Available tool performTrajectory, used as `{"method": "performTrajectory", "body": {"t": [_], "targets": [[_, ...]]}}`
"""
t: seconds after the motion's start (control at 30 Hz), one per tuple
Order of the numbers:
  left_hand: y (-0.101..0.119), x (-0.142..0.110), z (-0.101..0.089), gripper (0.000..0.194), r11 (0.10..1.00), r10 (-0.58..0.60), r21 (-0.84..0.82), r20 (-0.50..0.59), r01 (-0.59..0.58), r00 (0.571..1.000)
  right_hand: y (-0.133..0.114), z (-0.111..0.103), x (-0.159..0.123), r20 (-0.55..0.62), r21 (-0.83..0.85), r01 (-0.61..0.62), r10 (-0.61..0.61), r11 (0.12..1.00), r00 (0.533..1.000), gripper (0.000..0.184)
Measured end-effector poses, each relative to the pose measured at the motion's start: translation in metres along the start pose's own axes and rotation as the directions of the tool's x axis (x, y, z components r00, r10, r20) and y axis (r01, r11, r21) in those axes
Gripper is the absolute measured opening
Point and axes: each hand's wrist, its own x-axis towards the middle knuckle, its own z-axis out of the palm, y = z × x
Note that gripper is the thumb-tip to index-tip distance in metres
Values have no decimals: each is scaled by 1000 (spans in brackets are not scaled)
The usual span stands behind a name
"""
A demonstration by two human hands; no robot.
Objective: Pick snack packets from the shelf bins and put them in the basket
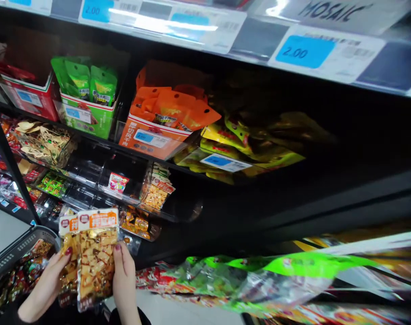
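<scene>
plainly, fingers (120,262) hold snack bags (96,262) beside a packet-filled basket (16,249).

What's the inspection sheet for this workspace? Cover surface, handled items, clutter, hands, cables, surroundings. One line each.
Surface: dark shelving with clear trays holding packaged snacks.
Handled items: front packet overlaps a similar rear packet; both have clear windows showing tan pieces.
Clutter: grey basket at lower left, holding mixed packaged goods.
Hands: left hand grips the rear packet, right hand the front packet's right side; both bare.
Cables: nothing seen.
Surroundings: green box and orange box of pouches above; price labels on the upper shelf edge; green-topped packets at lower right, blurred.
</scene>
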Motion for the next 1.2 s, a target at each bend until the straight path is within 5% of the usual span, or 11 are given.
{"method": "performTrajectory", "body": {"t": [0.07, 0.2, 0.33, 0.43, 0.5, 0.6, 0.73, 0.83, 1.0, 1.2], "targets": [[-6, 0, 1, 47, 1000, 28, -5, 29, -28, 999, 4, 7, 0, -10, -275, 26, -30, 961, 1000, 29], [-14, -3, 7, 52, 996, 92, -17, 113, -91, 989, 17, 27, -9, 50, -719, 74, -55, 691, 997, 35], [-13, -5, 14, 48, 974, 159, 151, 63, -167, 985, 20, 32, -11, 116, -881, 150, -103, 449, 988, 31], [-11, -3, 13, 44, 973, 135, 182, 32, -138, 990, -3, 6, 20, 54, -929, 130, -219, 347, 974, 27], [-10, -2, 11, 47, 974, 127, 190, -5, -124, 992, -31, -25, 63, -116, -935, -8, -286, 355, 951, 22], [-7, 0, 9, 54, 974, 123, 195, -18, -118, 992, -71, -75, 139, -355, -913, -228, -387, 337, 851, 24], [-3, 4, 7, 63, 971, 149, 194, -23, -142, 989, -86, -111, 204, -498, -846, -414, -218, 336, 839, 22], [-2, 12, 1, 63, 974, 138, 184, -26, -131, 990, -73, -115, 213, -557, -805, -488, -150, 337, 817, 29], [-5, 24, -11, 61, 966, 168, 204, -32, -158, 985, -51, -108, 200, -587, -802, -492, -296, 339, 754, 28], [-8, 27, -14, 61, 969, 172, 192, -72, -155, 982, -57, -120, 197, -487, -822, -260, -389, 507, 782, 15]]}}
